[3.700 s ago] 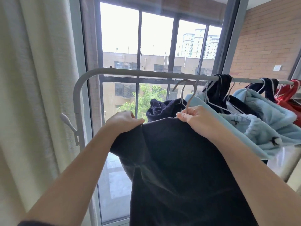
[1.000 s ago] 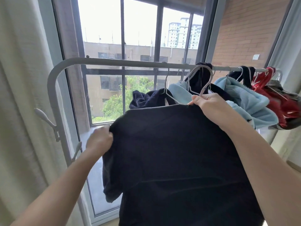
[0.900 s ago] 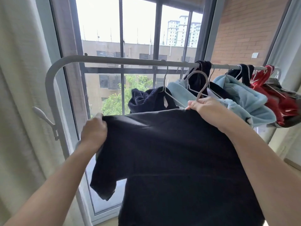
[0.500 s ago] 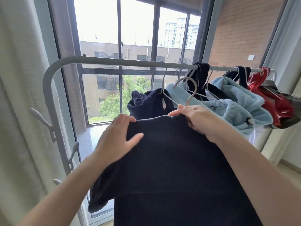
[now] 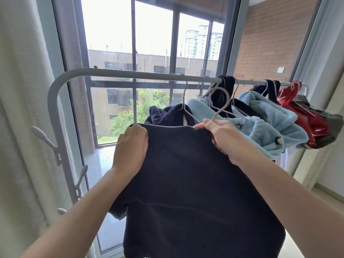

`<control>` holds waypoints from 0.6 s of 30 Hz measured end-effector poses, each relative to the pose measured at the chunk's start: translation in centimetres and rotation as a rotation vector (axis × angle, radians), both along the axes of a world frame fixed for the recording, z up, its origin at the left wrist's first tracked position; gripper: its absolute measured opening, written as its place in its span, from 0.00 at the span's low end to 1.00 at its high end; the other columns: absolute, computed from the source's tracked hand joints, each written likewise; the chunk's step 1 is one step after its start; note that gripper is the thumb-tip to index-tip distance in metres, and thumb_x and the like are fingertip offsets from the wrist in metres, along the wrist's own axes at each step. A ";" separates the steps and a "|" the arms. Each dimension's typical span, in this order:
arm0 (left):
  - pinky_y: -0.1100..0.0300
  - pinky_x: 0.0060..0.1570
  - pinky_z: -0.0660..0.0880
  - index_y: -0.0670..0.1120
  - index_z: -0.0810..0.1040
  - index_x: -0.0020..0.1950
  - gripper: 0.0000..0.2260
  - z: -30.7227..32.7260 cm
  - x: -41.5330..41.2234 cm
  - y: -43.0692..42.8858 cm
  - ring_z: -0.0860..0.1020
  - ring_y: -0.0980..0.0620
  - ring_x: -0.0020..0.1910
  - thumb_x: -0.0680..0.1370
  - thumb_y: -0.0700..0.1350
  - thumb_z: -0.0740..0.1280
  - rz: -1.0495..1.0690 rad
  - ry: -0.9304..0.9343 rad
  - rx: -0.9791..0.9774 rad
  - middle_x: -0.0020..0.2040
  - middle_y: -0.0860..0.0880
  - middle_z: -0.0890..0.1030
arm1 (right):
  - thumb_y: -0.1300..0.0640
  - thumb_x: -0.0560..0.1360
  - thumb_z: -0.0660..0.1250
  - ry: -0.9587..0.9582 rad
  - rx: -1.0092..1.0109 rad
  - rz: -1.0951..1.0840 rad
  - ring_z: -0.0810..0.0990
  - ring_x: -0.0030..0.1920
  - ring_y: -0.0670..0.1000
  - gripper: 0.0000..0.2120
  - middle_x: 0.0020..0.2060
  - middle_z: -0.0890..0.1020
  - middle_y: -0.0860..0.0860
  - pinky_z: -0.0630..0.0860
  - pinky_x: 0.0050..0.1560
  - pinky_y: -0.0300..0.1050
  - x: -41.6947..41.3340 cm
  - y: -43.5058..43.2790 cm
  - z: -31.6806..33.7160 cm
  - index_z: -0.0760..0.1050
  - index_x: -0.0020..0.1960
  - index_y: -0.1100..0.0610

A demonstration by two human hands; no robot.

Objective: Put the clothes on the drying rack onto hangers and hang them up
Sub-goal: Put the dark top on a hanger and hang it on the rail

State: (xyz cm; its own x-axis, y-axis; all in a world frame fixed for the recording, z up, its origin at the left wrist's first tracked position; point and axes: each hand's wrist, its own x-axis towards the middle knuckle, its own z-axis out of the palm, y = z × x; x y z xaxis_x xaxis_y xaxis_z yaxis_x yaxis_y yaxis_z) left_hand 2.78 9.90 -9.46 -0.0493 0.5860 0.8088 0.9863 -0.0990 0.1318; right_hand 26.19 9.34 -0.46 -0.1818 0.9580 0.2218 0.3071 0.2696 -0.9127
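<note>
Dark shirt point(image 5: 195, 183) hangs in front of rack rail point(image 5: 130, 75), held up by both hands. Right hand point(image 5: 221, 138) pinches its top edge w/ the white hanger point(image 5: 219, 101), hook free below rail. Left hand point(image 5: 132, 148) grips the shirt's left shoulder edge. Bare rail above left hand; beyond right hand it's crowded: navy garment point(image 5: 165, 114), blue fleece point(image 5: 270, 127), red garment point(image 5: 305, 116).

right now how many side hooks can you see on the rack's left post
3 side hooks on the rack: the top one, a middle one below it, and a lowest one partly cut off by the left arm. More may be hidden.
</note>
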 end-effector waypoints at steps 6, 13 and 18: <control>0.52 0.55 0.73 0.44 0.62 0.69 0.25 -0.8 -0.9 -0.1 0.74 0.48 0.56 0.77 0.52 0.66 -0.101 -0.756 -0.254 0.61 0.47 0.72 | 0.50 0.82 0.57 0.105 -0.001 0.015 0.58 0.16 0.43 0.17 0.17 0.62 0.46 0.55 0.16 0.34 0.0 -0.1 0.2 0.82 0.44 0.50; 0.54 0.39 0.68 0.44 0.72 0.45 0.09 0.2 -2.5 -0.2 0.74 0.43 0.38 0.81 0.46 0.59 0.030 -0.472 -0.124 0.36 0.48 0.75 | 0.50 0.82 0.57 -0.062 0.155 -0.109 0.69 0.20 0.41 0.15 0.14 0.69 0.41 0.64 0.29 0.32 0.6 0.8 0.8 0.80 0.42 0.47; 0.57 0.41 0.62 0.39 0.74 0.48 0.10 4.0 -4.5 -0.5 0.70 0.46 0.39 0.81 0.44 0.58 0.006 -0.544 0.079 0.39 0.45 0.74 | 0.50 0.80 0.59 -0.251 0.224 -0.082 0.67 0.22 0.42 0.18 0.21 0.70 0.45 0.65 0.33 0.42 2.2 1.5 -1.6 0.75 0.35 0.56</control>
State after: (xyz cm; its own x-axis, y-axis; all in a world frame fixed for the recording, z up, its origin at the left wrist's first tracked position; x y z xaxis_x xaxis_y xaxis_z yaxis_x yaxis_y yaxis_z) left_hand -1.74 9.43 -5.51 -0.4757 0.5232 0.7071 0.7785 -0.1239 0.6153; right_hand 28.36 10.80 -2.07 -0.1819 0.9044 0.3859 0.5438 0.4195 -0.7269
